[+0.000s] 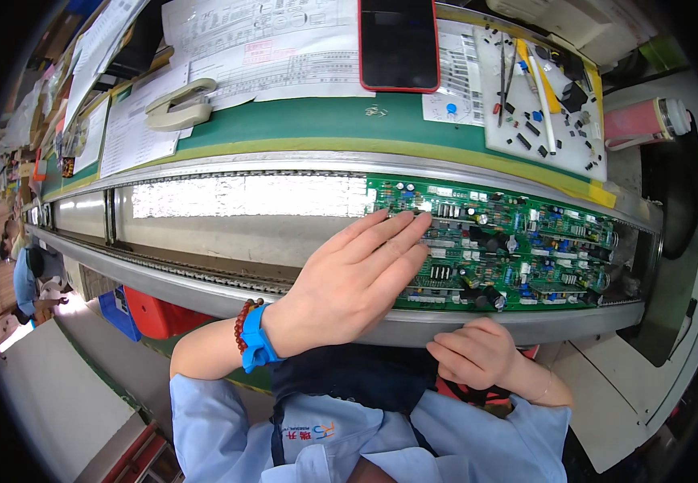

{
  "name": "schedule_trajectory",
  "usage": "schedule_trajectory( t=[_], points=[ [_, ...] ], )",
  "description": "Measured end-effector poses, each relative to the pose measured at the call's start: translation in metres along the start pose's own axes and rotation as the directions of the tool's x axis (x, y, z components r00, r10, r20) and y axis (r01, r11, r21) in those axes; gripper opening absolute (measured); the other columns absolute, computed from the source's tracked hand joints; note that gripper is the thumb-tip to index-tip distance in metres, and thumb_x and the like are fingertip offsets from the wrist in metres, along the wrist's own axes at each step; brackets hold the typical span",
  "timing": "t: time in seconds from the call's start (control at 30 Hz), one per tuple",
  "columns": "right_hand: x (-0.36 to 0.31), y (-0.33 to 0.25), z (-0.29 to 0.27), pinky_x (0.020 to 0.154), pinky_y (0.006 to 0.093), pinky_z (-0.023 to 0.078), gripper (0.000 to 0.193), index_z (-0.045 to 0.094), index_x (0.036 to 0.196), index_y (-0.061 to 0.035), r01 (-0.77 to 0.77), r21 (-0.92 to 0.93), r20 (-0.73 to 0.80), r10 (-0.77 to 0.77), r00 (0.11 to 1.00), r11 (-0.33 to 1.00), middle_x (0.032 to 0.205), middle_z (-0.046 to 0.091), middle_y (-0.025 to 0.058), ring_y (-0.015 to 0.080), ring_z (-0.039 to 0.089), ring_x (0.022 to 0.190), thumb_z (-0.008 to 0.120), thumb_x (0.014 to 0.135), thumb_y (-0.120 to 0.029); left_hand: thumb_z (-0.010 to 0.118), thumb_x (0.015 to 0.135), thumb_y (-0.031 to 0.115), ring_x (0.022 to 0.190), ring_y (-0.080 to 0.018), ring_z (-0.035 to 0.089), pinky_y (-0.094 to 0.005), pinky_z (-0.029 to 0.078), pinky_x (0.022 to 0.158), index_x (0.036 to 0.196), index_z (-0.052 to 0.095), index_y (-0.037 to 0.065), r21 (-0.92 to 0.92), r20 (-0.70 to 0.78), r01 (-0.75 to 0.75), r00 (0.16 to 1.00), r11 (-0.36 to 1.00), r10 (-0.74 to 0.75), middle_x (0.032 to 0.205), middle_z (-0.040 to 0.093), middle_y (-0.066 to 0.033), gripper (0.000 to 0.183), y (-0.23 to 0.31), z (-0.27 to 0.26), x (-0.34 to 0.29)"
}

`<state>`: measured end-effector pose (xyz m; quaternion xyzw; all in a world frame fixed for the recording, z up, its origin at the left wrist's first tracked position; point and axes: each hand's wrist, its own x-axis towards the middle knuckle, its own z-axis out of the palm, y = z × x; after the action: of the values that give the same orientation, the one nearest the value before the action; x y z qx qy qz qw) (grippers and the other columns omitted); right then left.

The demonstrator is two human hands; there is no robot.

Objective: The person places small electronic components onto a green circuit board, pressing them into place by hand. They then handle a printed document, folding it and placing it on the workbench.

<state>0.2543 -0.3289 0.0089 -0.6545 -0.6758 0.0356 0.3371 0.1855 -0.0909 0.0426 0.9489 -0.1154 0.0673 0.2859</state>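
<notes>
A green circuit board panel point(518, 262), crowded with capacitors, connectors and other small parts, lies between the metal rails of a conveyor. My left hand point(357, 278) is stretched flat over the panel's left end, its fingers together and straight, with the fingertips touching or just above the parts. It grips nothing, and it hides part of the board beneath. On that wrist are a blue strap point(258, 342) and a beaded bracelet point(242, 322). My right hand point(474, 352) is loosely curled beside the near rail, below the panel. Nothing shows in its fingers; its palm is hidden.
Beyond the far rail point(284, 163), a green bench holds paper sheets point(260, 64), a red-edged phone point(399, 44) and a beige stapler-like tool point(180, 107). At far right are a white foam pad point(518, 88) with loose components and tweezers, and a pink bottle point(638, 122).
</notes>
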Motion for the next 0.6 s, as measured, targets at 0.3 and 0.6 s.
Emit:
schedule_trajectory(
  t=[0.3,0.6],
  points=[
    [0.0,0.001,-0.001,0.061,0.0247,0.045,0.021,0.063,0.091,-0.0057,0.029,0.006,-0.01,-0.029,1.0,1.0,0.09,0.061,0.0024,0.0114,0.053,0.064,0.062,0.072,-0.014,0.056,0.062,0.005,0.111,-0.0323,0.053,-0.0435,0.042,0.095,0.108,0.054,-0.005,0.068,-0.047,-0.016,0.999,0.998,0.019,0.126,0.051,-0.0195,0.047,0.005,0.009,0.005],
    [0.01,0.009,-0.035,0.069,0.0336,0.043,0.03,0.06,0.098,-0.0058,-0.253,-0.181,-0.187,0.219,0.958,0.95,0.099,0.063,0.0066,0.0216,0.058,0.077,0.058,0.068,-0.001,0.058,0.063,0.003,0.109,-0.0311,0.053,-0.0403,0.042,0.094,0.115,0.05,-0.003,0.078,-0.073,-0.019,0.997,0.997,0.024,0.125,0.051,-0.0161,0.052,0.009,0.013,0.01]
  ],
)
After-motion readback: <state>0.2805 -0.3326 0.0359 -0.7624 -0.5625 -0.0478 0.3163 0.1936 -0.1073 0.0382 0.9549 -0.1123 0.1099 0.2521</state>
